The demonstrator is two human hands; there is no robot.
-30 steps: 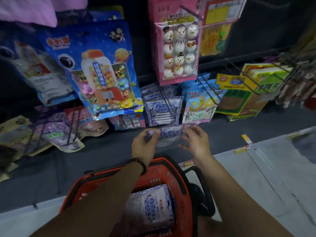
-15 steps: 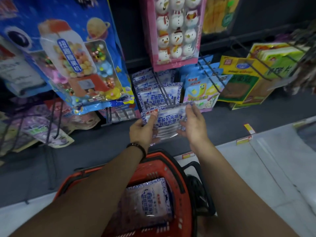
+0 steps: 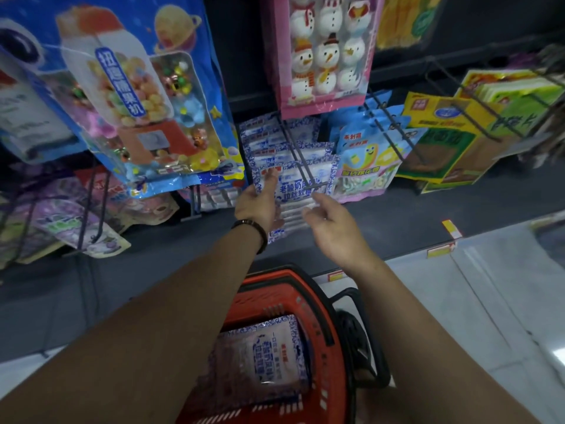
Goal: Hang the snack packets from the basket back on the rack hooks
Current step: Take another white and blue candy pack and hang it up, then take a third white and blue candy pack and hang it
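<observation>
Snack packet, white plastic w/ blue patterned border (image 3: 301, 195), is now up at the black wire rack hook (image 3: 318, 187), hook end across its front; 0.5 s ago both grips held it lower. Left grip (image 3: 260, 203) pinches its top corner. Right grip (image 3: 333, 224) has let go, fingers loose. Prob. hung. Spare packet (image 3: 269, 353) waits in the red plastic basket (image 3: 269, 278). Print reads 老酸奶… 拉丝软…; big blue candy bag (image 3: 146, 96) reads 扭蛋糖果机.

It is a shop. Above an orange plastic shopping basket (image 3: 269, 278), glossy printed snack packets (image 3: 324, 71) crowd black wire display hooks (image 3: 292, 148).
</observation>
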